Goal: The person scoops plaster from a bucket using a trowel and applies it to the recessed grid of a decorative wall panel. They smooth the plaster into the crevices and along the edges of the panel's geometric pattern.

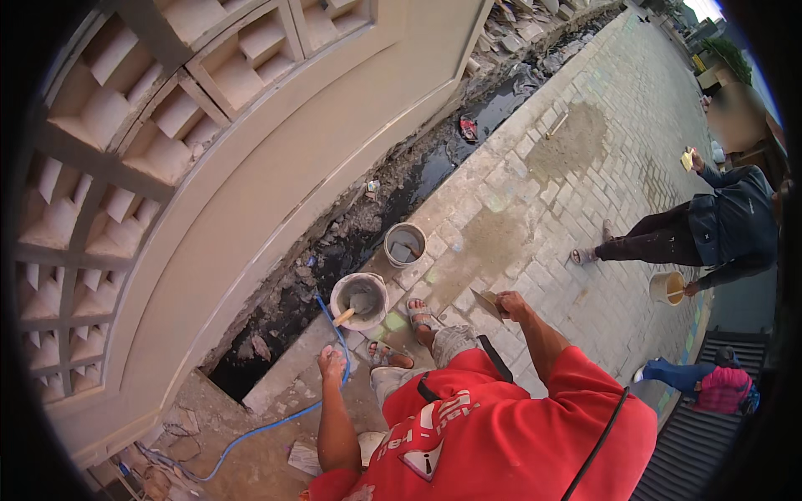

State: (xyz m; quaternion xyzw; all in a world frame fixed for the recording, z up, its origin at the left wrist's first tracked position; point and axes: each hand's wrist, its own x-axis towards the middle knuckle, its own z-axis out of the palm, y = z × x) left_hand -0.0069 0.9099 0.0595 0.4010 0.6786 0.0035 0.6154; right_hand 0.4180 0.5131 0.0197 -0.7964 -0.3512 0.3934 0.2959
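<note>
My right hand [512,304] grips a flat metal trowel [489,304], held out over the pavers. My left hand [332,364] is loosely closed beside a blue hose [342,343]; what it holds, if anything, I cannot make out. Above it a mortar bucket [376,313] has a wooden-handled tool [342,316] resting inside. A second, smaller bucket [390,245] with grey contents and a tool stands farther up along the gutter edge. My sandalled feet [418,313] are on the paving beside the buckets.
An open drain [493,113] with dark water runs below the beige wall [217,250] with decorative blocks. Sand patches [568,138] lie on the paved lane [618,100]. A person in dark clothes [731,221] walks at right with a bucket [666,288]; another in pink [718,386] is lower right.
</note>
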